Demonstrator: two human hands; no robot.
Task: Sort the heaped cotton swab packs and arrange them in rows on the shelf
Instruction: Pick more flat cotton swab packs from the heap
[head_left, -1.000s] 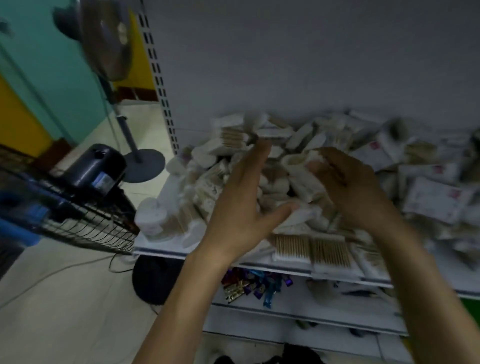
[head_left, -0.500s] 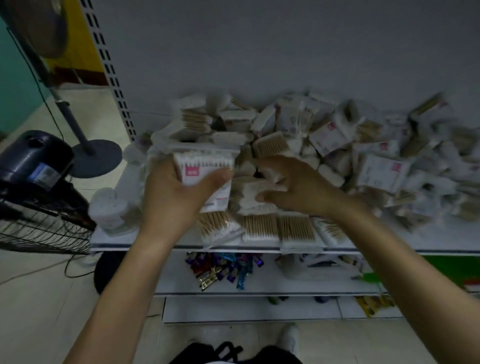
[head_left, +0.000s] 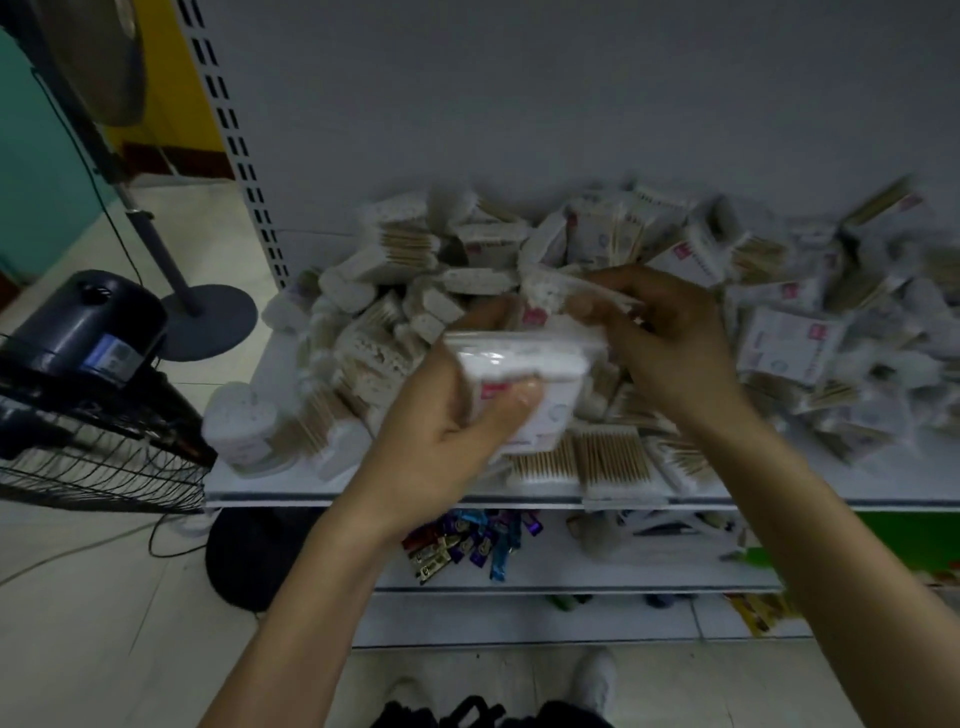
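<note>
A white swab pack (head_left: 519, 358) sits gripped in the left hand (head_left: 441, 447), thumb curled over its near face, above the shelf (head_left: 244, 483). Just beyond it, the right hand (head_left: 670, 348) pinches a second pack (head_left: 550, 288) over the heap (head_left: 779, 322) spreading right.

A heap of cotton swab packs (head_left: 779, 291) covered the shelf (head_left: 270, 486) from its left end rightward, back to the rear panel (head_left: 571, 104). A round swab tub (head_left: 241, 426) stood at the front left corner. Above the front edge the left hand (head_left: 441, 441) held a first pack (head_left: 519, 364). The right hand (head_left: 670, 343), just beside it, pinched a second pack (head_left: 556, 291) behind. A row of packs (head_left: 587, 457) lay along the front edge beneath. Left of the shelf, a floor fan (head_left: 83, 364) stood before a pedestal fan base (head_left: 208, 322).
</note>
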